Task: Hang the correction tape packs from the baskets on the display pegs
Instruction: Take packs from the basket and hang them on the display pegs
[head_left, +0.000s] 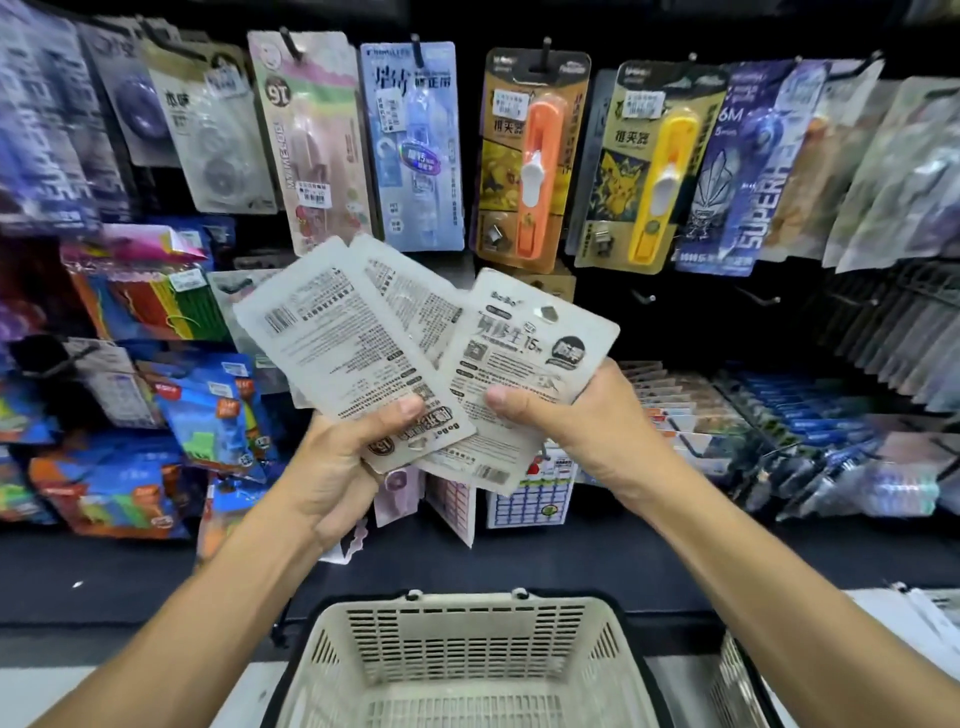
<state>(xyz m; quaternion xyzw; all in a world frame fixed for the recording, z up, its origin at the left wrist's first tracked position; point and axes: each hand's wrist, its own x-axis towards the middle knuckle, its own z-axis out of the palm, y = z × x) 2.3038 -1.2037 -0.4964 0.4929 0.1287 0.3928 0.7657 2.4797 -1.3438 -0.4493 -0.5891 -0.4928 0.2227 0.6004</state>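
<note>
Both hands up at the display: left hand thumb-pinches two fanned correction tape packs, right hand pinches a third pack. I should square its hang hole up, then aim for a bare peg. Basket sits below.

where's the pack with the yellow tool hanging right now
In the head view, the yellow tool pack hangs on a top-row peg right of centre, between the orange tool pack on its left and a purple pack on its right, above the right hand.
</note>
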